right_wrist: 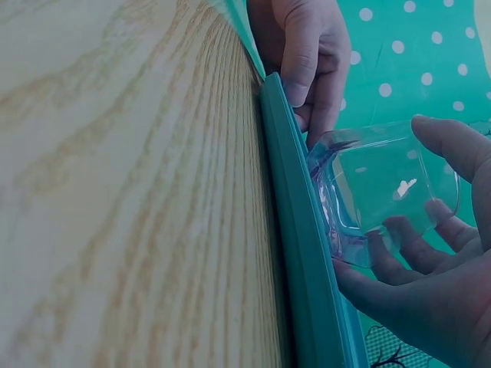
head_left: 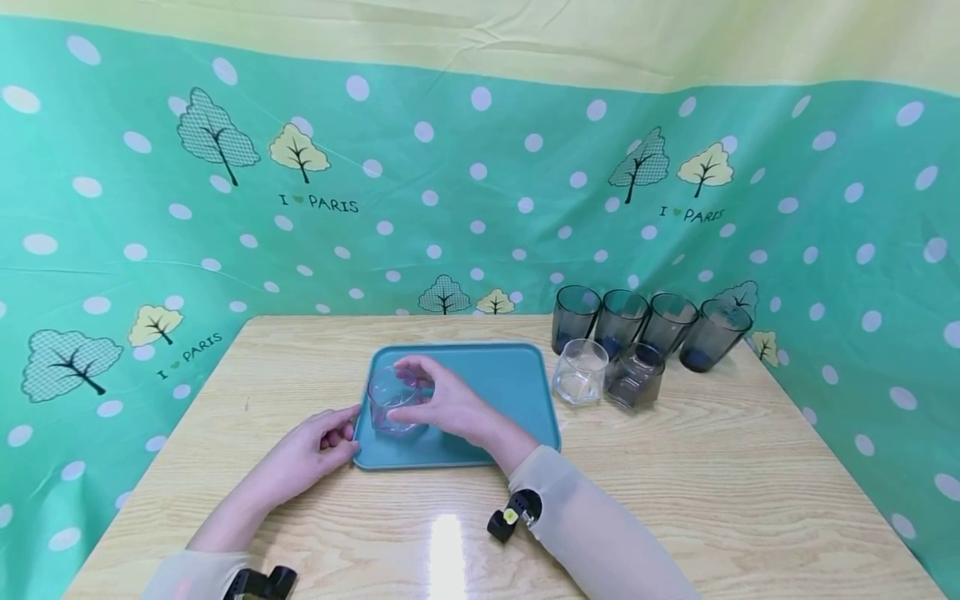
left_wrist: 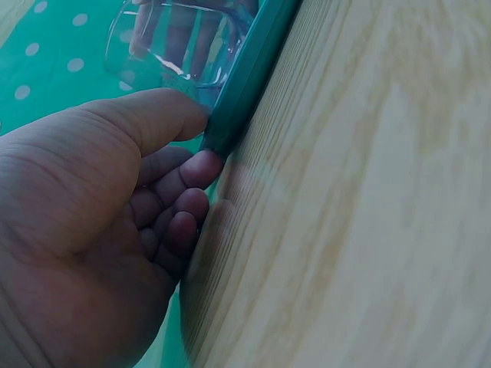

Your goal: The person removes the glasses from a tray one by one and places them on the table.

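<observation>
A clear, pinkish drinking glass (head_left: 384, 396) stands upright at the left end of the blue-green tray (head_left: 495, 392). My right hand (head_left: 453, 406) grips this glass, thumb on its near side and fingers on the far side. In the right wrist view the base of the glass (right_wrist: 376, 192) meets the tray's surface. My left hand (head_left: 309, 457) is at the tray's left edge, pinching the rim near the front corner. The left wrist view shows the thumb (left_wrist: 165, 115) over the rim and a fingertip low against it, with the other fingers curled.
Right of the tray stand another clear glass (head_left: 581, 373) and a short smoky glass (head_left: 635, 379). Behind them several tall smoky glasses (head_left: 670, 325) form a row. The wooden table (head_left: 712, 483) backs onto a green dotted curtain (head_left: 480, 217).
</observation>
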{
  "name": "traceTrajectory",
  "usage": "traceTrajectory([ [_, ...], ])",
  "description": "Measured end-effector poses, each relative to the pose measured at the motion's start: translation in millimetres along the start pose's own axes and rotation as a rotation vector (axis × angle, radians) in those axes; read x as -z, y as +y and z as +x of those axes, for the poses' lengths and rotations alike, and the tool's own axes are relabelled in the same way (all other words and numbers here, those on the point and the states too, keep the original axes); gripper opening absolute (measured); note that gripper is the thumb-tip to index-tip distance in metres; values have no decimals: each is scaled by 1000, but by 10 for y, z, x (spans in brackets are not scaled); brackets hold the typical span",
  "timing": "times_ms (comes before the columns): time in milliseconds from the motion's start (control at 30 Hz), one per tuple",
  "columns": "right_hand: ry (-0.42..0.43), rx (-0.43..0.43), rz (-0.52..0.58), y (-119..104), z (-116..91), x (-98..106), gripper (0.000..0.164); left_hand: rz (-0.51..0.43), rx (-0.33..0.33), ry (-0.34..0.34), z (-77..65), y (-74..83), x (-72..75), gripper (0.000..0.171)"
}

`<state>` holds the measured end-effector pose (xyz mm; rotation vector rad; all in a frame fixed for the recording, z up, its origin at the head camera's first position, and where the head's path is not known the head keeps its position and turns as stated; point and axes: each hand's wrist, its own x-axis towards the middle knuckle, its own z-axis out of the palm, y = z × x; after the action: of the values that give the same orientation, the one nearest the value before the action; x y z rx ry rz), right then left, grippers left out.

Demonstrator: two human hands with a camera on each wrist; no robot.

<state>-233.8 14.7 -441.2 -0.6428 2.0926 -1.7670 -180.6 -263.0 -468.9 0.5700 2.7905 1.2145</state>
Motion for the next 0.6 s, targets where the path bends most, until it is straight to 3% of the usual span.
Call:
traceTrajectory([
  [600,56,-1,13,-10,2,-8,72,-16,-3,-5,4,1,-4,59],
])
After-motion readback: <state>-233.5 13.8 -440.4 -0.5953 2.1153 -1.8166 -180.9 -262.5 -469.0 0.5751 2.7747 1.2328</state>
